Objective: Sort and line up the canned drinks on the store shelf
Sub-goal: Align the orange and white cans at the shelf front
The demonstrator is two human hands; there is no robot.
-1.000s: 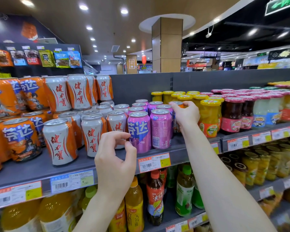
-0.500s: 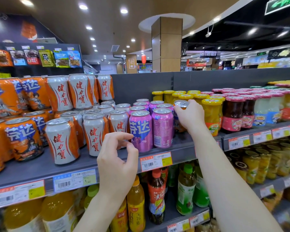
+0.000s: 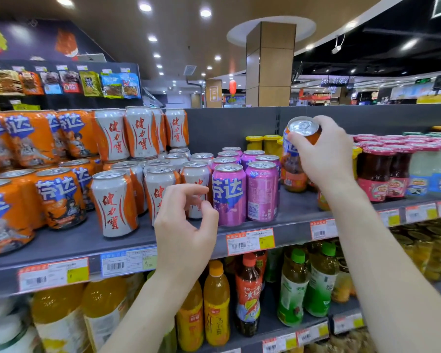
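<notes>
Orange can [image 3: 294, 159] is off the shelf [image 3: 298, 207], up beside the purple cans [image 3: 229, 194], your right hand [image 3: 326, 154] wrapped round its upper half. Left hand [image 3: 186, 225] hovers loosely curled, holding nothing. Step looks like sorting a stray: next, carry it left to the orange cans [image 3: 59, 197].

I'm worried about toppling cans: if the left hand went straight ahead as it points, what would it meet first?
Probably the white can right behind the left hand; a purple can stands close beside it. Depth is unclear.
</notes>
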